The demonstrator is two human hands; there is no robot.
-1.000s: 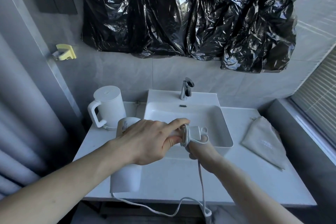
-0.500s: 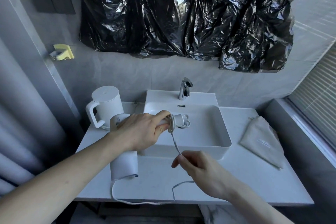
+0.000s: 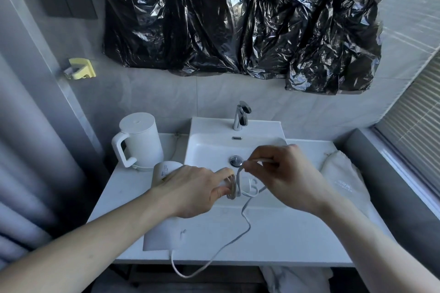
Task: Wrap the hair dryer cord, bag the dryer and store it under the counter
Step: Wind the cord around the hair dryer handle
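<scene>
My left hand [image 3: 190, 190] grips the white hair dryer [image 3: 164, 238] over the counter's front left, its handle hanging down and its barrel end showing behind my wrist. Several turns of the white cord [image 3: 245, 226] sit wound round the dryer just past my left fingers. My right hand [image 3: 283, 176] pinches the cord above the sink, holding a loop beside the windings. The rest of the cord trails down over the counter edge and back up to the handle. A beige cloth bag [image 3: 342, 178] lies flat on the counter at the right.
A white basin [image 3: 214, 147] with a chrome tap [image 3: 241, 115] fills the counter's middle. A white kettle [image 3: 138, 140] stands at the back left. Black plastic sheeting covers the wall above. A window ledge runs along the right. White cloth shows below the counter.
My right hand has risen from near the counter's front edge to above the sink, carrying the cord up and over the dryer. The slack hanging below the counter has shortened.
</scene>
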